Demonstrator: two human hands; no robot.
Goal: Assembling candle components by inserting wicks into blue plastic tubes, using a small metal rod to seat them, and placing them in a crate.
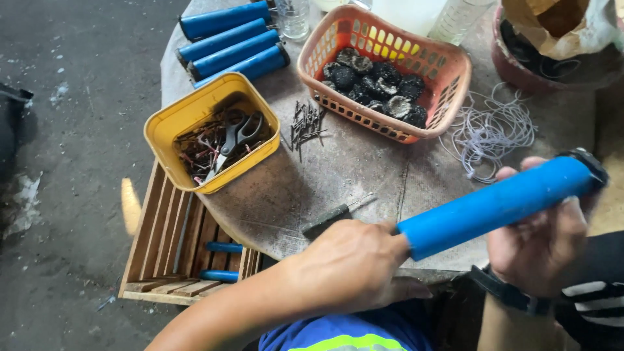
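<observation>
A long, smooth blue plastic tube with a black end cap (497, 205) is held at a slant over the near edge of the round, dusty grey table (364, 169), its capped end raised towards the right and its open end lower, pointing at the left hand (354, 263). The right hand (539, 244), with a dark watch strap at the wrist, has its fingers wrapped around the tube's upper half from beneath, the thumb showing above the tube. The left hand is curled into a loose fist right at the tube's open end, touching it; whether its fingers grip something there cannot be told, since only the back of the hand shows. Just beyond the left hand, on the table, lies a small dark flat bar (328, 221). Further in on the table stands a square yellow plastic tub (170, 123) holding scissors (237, 138) and rusty nails, with a loose heap of dark nails (305, 125) beside it. Behind the nails sits an orange plastic lattice basket (448, 71) of black lumps, and a tangle of pale string (491, 133) lies to its right. Four more blue tubes (234, 45) rest at the table's far left edge. Below the table on the left stands a wooden slatted crate (169, 250).
</observation>
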